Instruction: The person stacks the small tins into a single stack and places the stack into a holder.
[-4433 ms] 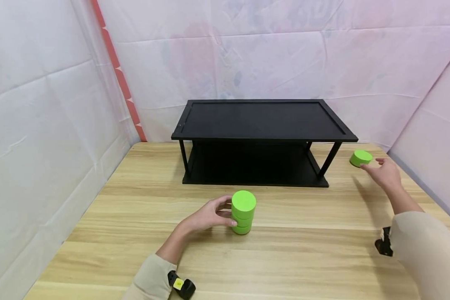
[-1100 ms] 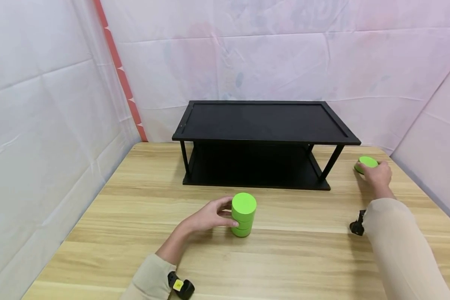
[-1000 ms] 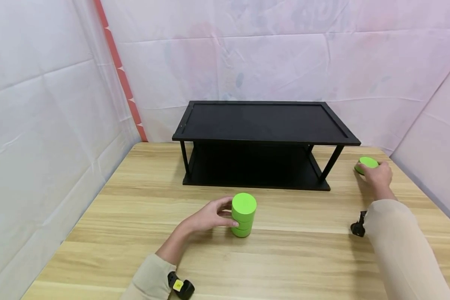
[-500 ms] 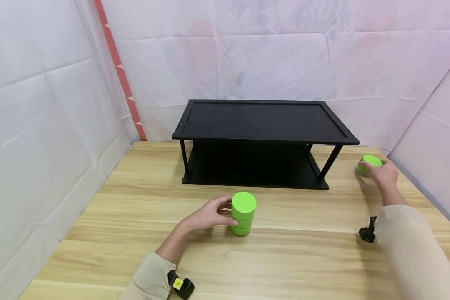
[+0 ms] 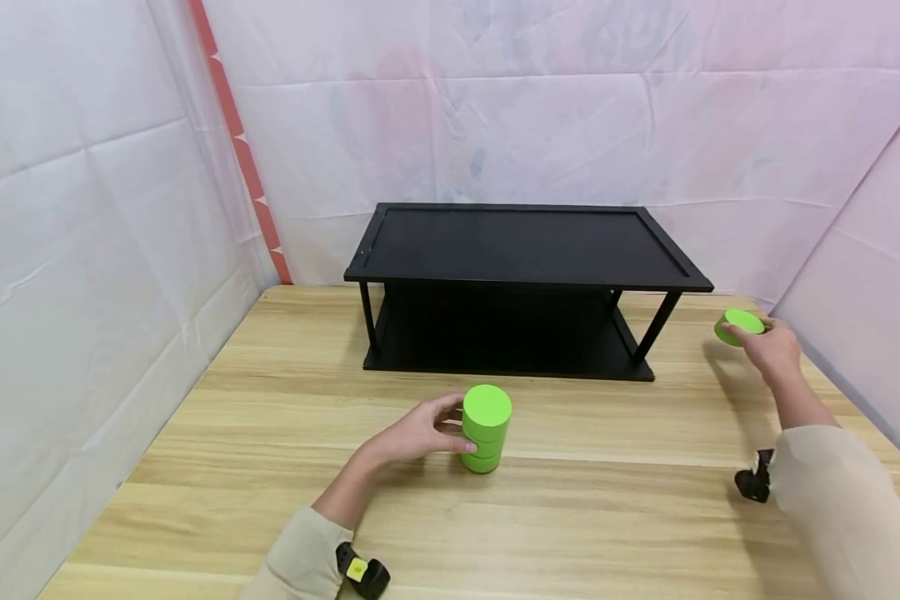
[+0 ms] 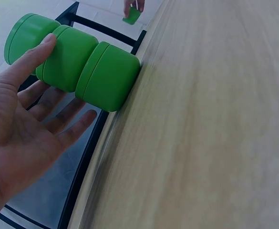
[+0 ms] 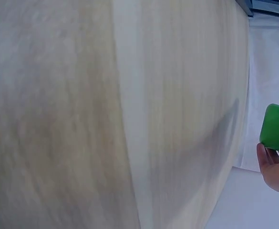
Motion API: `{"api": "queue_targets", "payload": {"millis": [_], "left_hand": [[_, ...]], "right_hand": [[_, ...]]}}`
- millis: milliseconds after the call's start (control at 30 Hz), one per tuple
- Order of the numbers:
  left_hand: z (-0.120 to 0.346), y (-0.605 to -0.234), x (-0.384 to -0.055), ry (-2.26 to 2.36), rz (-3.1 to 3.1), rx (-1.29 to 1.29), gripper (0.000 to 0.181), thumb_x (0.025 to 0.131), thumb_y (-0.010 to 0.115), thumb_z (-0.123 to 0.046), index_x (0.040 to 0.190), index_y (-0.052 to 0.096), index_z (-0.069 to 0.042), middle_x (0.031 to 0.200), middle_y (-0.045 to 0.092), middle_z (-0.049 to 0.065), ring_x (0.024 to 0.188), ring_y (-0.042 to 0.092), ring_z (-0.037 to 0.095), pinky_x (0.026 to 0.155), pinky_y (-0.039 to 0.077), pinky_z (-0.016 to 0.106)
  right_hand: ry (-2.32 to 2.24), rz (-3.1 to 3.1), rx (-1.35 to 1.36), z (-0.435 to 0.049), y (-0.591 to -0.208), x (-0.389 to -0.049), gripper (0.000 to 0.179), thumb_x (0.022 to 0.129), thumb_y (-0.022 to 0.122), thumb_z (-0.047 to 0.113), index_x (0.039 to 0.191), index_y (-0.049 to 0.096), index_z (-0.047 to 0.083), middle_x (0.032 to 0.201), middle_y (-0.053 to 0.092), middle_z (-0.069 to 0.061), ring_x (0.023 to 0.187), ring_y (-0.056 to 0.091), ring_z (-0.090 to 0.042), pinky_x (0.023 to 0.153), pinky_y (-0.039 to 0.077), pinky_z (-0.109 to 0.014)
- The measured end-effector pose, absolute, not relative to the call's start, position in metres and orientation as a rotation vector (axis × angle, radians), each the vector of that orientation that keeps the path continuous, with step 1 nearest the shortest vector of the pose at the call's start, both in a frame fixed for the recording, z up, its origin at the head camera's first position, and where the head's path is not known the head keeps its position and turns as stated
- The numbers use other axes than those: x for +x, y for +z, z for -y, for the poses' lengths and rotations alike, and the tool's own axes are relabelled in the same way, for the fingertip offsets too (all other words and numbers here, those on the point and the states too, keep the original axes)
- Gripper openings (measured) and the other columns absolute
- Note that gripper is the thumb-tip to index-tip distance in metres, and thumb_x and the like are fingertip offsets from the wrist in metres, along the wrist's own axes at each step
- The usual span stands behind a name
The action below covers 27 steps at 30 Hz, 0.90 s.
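Three round green lidded containers stand in a stack on the table in front of the rack. My left hand stays at the left of the stack, thumb on the near side and fingers behind. In the left wrist view, the thumb of the left hand lies across the stacked containers, with the fingers spread beneath. At the far right, my right hand grips a single green container, raised off the tabletop. The right wrist view shows this green container between thumb and fingers of the right hand.
A black two-tier rack occupies the back middle of the wooden table, between the stack and the white cloth wall. Its right post stands left of my right hand. Another cloth wall borders the left side.
My right hand, first open beside the single container, has closed its grip on it and lifted it off the table, drawing slightly right. The left hand and stack have kept their place.
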<state>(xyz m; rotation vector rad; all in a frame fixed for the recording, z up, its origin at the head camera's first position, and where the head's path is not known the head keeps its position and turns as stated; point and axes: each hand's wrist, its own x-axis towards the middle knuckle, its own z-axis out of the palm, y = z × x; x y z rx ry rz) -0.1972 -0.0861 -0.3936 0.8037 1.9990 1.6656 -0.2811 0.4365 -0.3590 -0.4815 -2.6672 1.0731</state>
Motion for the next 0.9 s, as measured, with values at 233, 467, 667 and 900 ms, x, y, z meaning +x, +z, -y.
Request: {"api": "queue_targets", "payload": {"millis": [233,467,667,900], "left_hand": [[0.086,-0.393,-0.198,1.667,-1.993,0.804,0.063,0.080,0.071,-0.006,0.135,0.040,-0.001,0.127,0.048,0.010,0.118,0.045,0.023,0.098,0.038,0.033],[0.084,-0.393,-0.199,1.667,-1.997,0.810,0.065,0.080,0.071,-0.006,0.136,0.038,-0.002,0.128,0.048,0.010,0.119,0.044,0.023,0.097,0.038,0.031],[0.083,-0.393,-0.200,1.663,-1.994,0.815,0.067,0.080,0.071,-0.007,0.137,0.037,-0.002,0.128,0.048,0.010,0.118,0.045,0.022,0.098,0.038,0.033],[0.082,-0.394,-0.200,1.669,-1.990,0.820,0.064,0.080,0.071,-0.005,0.135,0.039,-0.001,0.127,0.048,0.010,0.119,0.045,0.023,0.097,0.038,0.031]], "right_hand": [[0.984,2.700,-0.418,-0.437,-0.354,-0.275,0.078,0.088,0.054,0.041,0.130,0.029,-0.020,0.115,0.040,-0.037,0.092,0.040,-0.041,0.061,0.036,-0.032],[0.935,2.705,-0.354,-0.439,-0.352,-0.270,0.075,0.088,0.055,0.038,0.129,0.030,-0.020,0.114,0.040,-0.038,0.094,0.040,-0.043,0.063,0.035,-0.032],[0.928,2.707,-0.323,-0.438,-0.351,-0.264,0.075,0.088,0.055,0.038,0.128,0.031,-0.021,0.115,0.039,-0.039,0.095,0.039,-0.045,0.063,0.035,-0.033],[1.006,2.709,-0.292,-0.433,-0.351,-0.257,0.074,0.089,0.056,0.039,0.128,0.032,-0.019,0.115,0.039,-0.037,0.092,0.039,-0.039,0.059,0.036,-0.025]]}}
